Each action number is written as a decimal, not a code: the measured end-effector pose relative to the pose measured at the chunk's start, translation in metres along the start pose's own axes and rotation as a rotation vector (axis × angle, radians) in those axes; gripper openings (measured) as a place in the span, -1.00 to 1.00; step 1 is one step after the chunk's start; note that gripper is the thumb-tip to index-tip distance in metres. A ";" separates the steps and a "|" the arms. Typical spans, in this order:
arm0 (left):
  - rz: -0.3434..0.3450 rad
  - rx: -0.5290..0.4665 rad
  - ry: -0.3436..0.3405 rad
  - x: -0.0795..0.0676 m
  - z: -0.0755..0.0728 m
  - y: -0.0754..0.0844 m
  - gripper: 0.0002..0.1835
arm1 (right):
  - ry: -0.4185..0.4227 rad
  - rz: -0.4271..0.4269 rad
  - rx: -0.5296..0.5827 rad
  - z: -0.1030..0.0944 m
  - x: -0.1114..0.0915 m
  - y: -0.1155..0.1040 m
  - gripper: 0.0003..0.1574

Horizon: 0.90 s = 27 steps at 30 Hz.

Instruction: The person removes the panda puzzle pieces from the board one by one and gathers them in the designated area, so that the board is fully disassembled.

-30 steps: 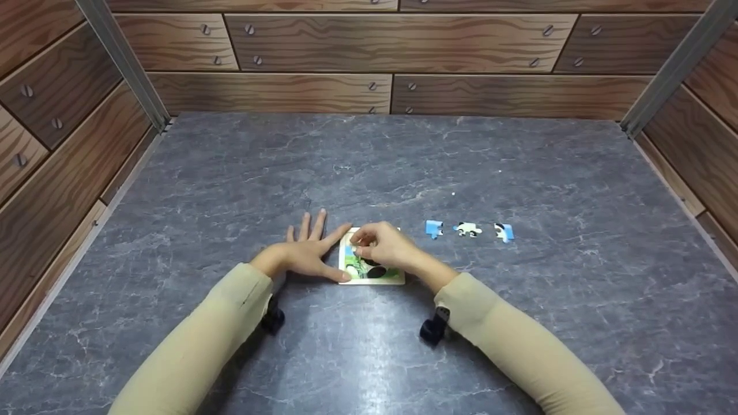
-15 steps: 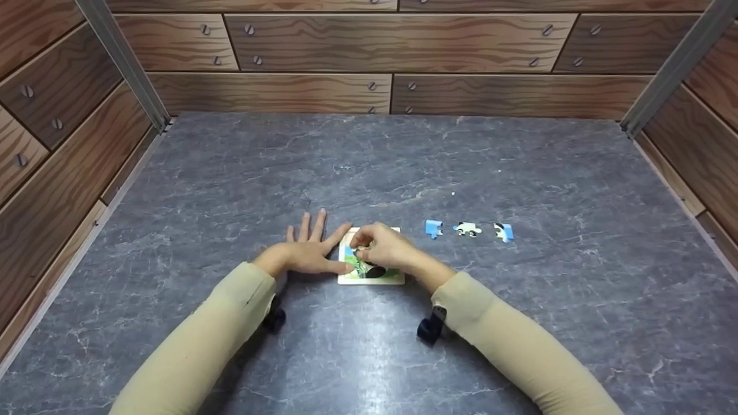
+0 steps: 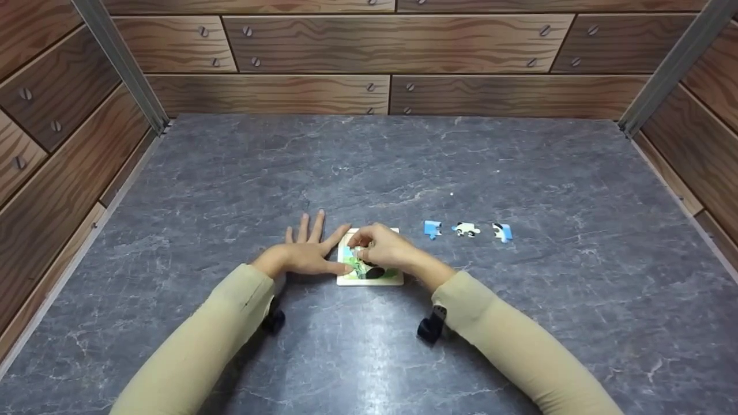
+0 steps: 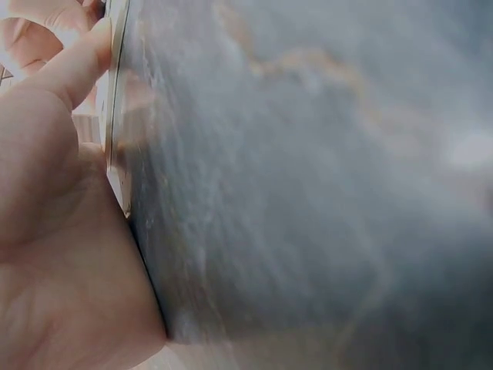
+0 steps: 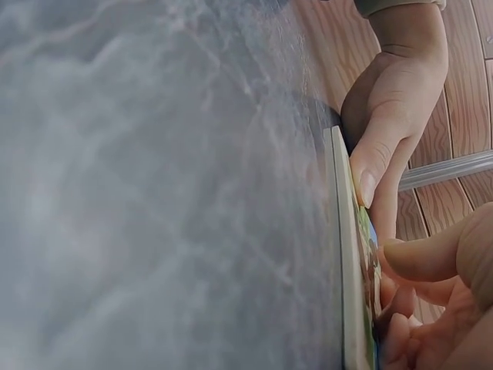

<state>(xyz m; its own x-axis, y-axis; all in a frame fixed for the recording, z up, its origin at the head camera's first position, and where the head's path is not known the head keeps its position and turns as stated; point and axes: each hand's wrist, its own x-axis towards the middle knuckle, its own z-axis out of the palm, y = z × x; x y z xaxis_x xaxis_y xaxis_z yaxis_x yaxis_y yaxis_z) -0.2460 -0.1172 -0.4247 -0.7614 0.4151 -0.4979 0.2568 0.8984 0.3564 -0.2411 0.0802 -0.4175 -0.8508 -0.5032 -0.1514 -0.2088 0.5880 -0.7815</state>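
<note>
A small framed jigsaw puzzle [image 3: 369, 282] lies on the table, its picture green and blue with black and white patches. My left hand [image 3: 302, 257] is spread flat at its left side, the thumb resting on the board and the index finger at the far left corner. Over the puzzle, my right hand [image 3: 385, 248] pinches a small puzzle piece between thumb and curled fingers, mostly hidden by them. From the right wrist view, the board [image 5: 344, 231] appears edge-on, with the left thumb [image 5: 368, 173] pressing its face and the right fingertips against the picture.
To the right of the board, three loose pieces lie in a row: a blue one [image 3: 432, 229], a white and black panda-face one [image 3: 466, 229] and a blue, white and black one [image 3: 503, 231]. Wood-patterned walls [image 3: 398, 43] enclose the grey marbled table [image 3: 369, 161].
My left thumb has shifted from the board's near left corner a little farther up onto the picture. The right hand stays nearly in place over the puzzle. The loose pieces have not moved.
</note>
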 end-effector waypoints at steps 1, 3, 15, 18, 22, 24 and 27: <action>-0.002 0.001 -0.002 0.001 0.000 0.000 0.06 | -0.002 0.001 0.001 0.000 0.000 0.000 -0.71; -0.006 0.007 -0.002 0.002 0.001 -0.001 0.06 | -0.006 0.004 0.003 0.000 -0.001 0.000 -0.72; 0.000 0.013 0.000 0.002 0.001 -0.001 0.06 | 0.032 -0.007 0.069 0.000 -0.002 0.005 -0.72; -0.003 0.015 0.005 0.003 0.001 -0.002 0.06 | 0.034 -0.005 0.060 0.000 -0.001 0.005 -0.72; 0.000 0.012 0.007 0.003 0.001 -0.001 0.06 | 0.044 0.008 0.098 0.001 -0.002 0.004 -0.77; -0.001 0.009 0.005 0.002 0.001 -0.001 0.06 | 0.052 0.015 0.124 0.001 -0.002 0.004 -0.79; -0.011 0.007 -0.006 0.002 0.000 0.000 0.06 | 0.055 0.013 0.164 0.000 -0.004 0.005 -0.82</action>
<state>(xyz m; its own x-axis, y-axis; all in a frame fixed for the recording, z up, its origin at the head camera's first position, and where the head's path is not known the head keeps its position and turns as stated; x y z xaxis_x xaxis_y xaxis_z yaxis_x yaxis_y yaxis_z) -0.2472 -0.1161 -0.4257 -0.7604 0.4065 -0.5065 0.2531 0.9037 0.3454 -0.2384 0.0851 -0.4212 -0.8792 -0.4576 -0.1323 -0.1194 0.4807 -0.8687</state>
